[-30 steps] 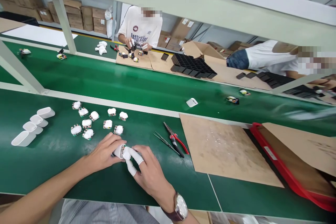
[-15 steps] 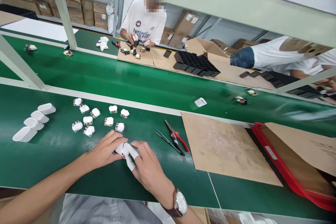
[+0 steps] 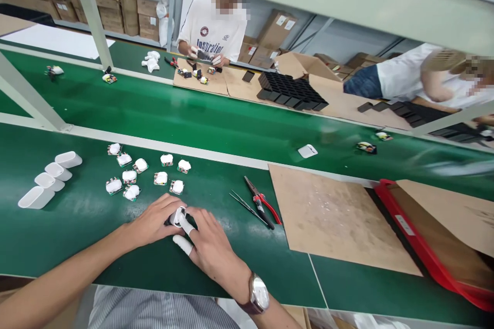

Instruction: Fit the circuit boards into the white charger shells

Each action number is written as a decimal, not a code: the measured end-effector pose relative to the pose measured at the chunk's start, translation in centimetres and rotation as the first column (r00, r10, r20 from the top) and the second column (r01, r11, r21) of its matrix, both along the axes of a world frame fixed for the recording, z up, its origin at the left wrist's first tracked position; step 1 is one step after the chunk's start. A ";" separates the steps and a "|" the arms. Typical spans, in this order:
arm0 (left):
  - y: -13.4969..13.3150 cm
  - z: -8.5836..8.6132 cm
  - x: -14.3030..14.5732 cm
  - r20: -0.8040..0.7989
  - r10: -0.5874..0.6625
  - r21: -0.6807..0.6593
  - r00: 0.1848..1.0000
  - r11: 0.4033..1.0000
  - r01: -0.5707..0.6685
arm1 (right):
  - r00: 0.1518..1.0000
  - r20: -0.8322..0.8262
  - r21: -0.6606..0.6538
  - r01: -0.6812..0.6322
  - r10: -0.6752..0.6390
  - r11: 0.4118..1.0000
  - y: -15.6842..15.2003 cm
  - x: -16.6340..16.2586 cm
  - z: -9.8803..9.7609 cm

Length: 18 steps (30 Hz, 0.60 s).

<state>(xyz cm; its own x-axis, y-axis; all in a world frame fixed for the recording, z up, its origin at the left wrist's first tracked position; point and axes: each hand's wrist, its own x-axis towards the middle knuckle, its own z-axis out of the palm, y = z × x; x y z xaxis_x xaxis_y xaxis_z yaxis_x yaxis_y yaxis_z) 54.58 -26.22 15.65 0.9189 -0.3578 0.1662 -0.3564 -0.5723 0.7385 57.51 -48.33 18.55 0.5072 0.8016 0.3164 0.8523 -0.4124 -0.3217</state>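
Note:
My left hand (image 3: 156,220) is closed around a small white oval casing (image 3: 177,217), its open end tilted up toward me. Something white and dark shows inside the opening. My right hand (image 3: 216,249) wears white finger cots on thumb and index finger. That index fingertip presses at the casing's mouth, while the thumb is stretched out, apart from it. Beyond my hands lie several small circuit boards topped with white material, such as one board (image 3: 176,186). Four-sided views of the casing's lower part are hidden by my left fingers.
Several empty white casings (image 3: 36,197) stand at the left. Tweezers (image 3: 247,208) and red-handled pliers (image 3: 262,203) lie right of my hands, beside a cardboard sheet (image 3: 332,221) and red-rimmed tray (image 3: 417,247). Across the green conveyor (image 3: 216,118), a co-worker (image 3: 216,31) handles parts.
My right thumb has come away from the casing and spread out, leaving the index finger at its mouth. Parts on the conveyor have shifted right.

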 end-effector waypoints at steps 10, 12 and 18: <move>0.6 -1.2 -0.9 -0.001 0.073 0.059 0.997 0.996 -0.073 | 0.782 0.207 0.021 0.597 -0.588 0.802 -8.9 7.4 -2.4; 0.5 -1.6 -0.9 0.000 0.080 0.076 0.997 0.994 -0.080 | 0.775 0.205 0.056 0.600 -0.597 0.798 -10.8 8.7 -3.6; 0.6 -3.4 -0.9 0.050 0.100 0.087 0.994 0.991 -0.104 | 0.785 0.186 0.152 0.571 -0.591 0.807 -12.8 11.4 -5.9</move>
<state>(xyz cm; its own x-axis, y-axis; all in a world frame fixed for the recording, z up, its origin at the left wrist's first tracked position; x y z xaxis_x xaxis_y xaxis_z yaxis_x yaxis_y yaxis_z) 53.68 -25.59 12.28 0.9436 -0.2778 0.1802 -0.3248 -0.6705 0.6670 68.89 -61.11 12.61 0.7801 0.3430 0.5233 0.5107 -0.8322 -0.2160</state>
